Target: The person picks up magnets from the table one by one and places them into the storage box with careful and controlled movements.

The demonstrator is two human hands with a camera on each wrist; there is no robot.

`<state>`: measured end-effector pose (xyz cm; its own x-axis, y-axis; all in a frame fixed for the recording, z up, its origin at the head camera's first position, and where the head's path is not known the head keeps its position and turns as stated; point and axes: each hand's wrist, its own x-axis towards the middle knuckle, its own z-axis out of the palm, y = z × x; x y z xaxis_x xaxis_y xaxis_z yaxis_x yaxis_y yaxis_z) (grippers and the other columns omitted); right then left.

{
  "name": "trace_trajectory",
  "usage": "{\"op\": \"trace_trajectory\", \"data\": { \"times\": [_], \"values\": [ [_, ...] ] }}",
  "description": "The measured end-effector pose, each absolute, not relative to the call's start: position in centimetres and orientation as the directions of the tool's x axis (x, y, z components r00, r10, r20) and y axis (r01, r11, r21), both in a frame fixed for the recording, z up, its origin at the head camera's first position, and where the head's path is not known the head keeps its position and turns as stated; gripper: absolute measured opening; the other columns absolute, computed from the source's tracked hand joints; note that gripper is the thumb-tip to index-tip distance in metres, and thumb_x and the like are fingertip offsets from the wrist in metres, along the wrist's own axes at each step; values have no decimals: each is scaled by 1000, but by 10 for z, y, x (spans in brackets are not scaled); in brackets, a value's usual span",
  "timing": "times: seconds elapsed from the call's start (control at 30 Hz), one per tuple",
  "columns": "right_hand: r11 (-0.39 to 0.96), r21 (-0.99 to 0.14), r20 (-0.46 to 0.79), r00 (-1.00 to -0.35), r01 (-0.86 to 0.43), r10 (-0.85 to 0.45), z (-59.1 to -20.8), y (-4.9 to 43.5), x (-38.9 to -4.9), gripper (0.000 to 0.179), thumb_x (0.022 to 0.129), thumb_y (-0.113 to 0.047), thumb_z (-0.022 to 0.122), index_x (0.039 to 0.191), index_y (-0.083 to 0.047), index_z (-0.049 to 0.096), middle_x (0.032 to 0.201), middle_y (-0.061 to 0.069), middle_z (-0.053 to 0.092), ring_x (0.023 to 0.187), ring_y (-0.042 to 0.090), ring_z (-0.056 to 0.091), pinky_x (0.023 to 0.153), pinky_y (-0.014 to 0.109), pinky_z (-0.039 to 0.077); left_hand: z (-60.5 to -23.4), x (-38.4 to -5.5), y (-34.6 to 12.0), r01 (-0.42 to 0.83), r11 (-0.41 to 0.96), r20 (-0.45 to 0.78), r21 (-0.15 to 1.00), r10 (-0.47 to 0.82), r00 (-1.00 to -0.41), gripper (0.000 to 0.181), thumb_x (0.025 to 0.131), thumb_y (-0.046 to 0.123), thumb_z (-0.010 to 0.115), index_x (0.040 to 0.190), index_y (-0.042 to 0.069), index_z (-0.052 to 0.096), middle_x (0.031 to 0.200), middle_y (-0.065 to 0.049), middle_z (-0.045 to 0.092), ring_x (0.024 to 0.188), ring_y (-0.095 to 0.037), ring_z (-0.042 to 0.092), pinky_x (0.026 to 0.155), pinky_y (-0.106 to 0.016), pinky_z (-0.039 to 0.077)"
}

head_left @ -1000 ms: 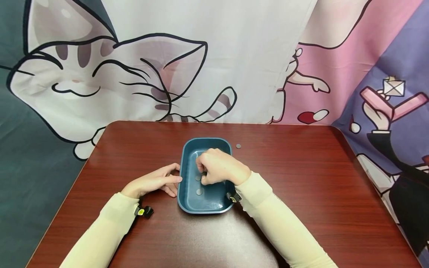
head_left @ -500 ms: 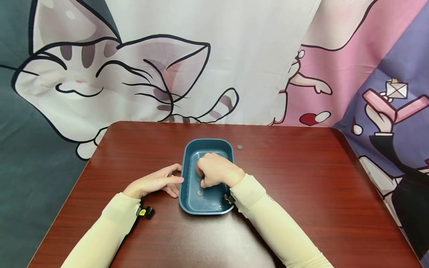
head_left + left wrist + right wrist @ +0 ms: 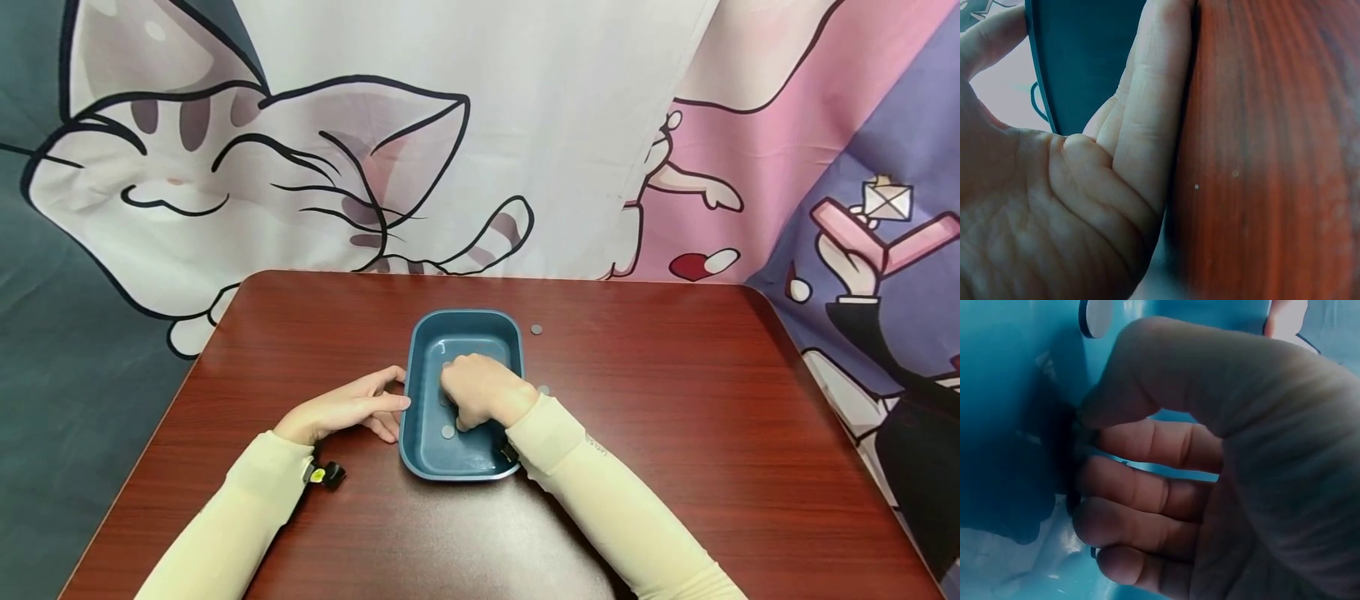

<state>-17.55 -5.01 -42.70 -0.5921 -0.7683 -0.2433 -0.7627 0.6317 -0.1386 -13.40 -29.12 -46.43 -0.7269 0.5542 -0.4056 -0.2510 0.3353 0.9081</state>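
Note:
A blue rectangular tray [image 3: 461, 468] sits on the table. My left hand [image 3: 345, 407] is at its left side, thumb at the rim and relaxed fingers against the outer wall. My right hand [image 3: 486, 390] reaches down inside, fingers curled. In the right wrist view, the thumb and index fingertips meet low over the tray floor around what looks like a coin, mostly hidden in shadow. A small grey coin [image 3: 447, 432] lies on the tray floor near the thumb, also seen as a disc [image 3: 1099, 317] in the right wrist view. Another coin [image 3: 443, 400] is partly covered by the hand.
On the reddish-brown wooden table [image 3: 675, 400], one coin [image 3: 536, 330] lies beyond the tray's upper right corner. Another coin [image 3: 543, 389] shows just past my right wrist. A curtain [image 3: 570, 133] with cartoon prints hangs behind the table.
My right hand has moved slightly toward me inside the tray, its fingers staying curled. A coin beside the wrist has come into view. My left hand has stayed at the tray's side.

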Motion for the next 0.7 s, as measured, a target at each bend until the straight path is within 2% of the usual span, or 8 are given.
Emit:
{"op": "trace_trajectory", "data": {
  "times": [0.13,0.53,0.7],
  "values": [
    [634,-110,-258,-594,-765,-762,-428,-51,-174,29,71,-29,94,77,-21,67,85,-5,65,77,15,63,70,30,56,-465,-134,-292,-249,339,-406,907,554,-727,50,106,25,57,142,-2,36,90,-17,71,78,-30,76,79,-42,65],
    [627,-92,-247,-592,-774,-767,-428,-50,-174,27,73,-24,91,72,-22,64,83,-5,63,72,15,60,66,30,54,-466,-136,-291,-255,340,-412,905,558,-721,51,106,26,57,143,-2,35,92,-18,72,80,-30,76,80,-41,65],
    [625,-97,-253,-588,-774,-768,-426,-50,-172,23,75,-24,90,75,-22,67,85,-5,64,74,14,61,66,29,54,-466,-135,-292,-257,347,-418,902,555,-719,52,106,26,58,142,-2,34,90,-18,72,79,-30,76,80,-41,65]
  ]
}}
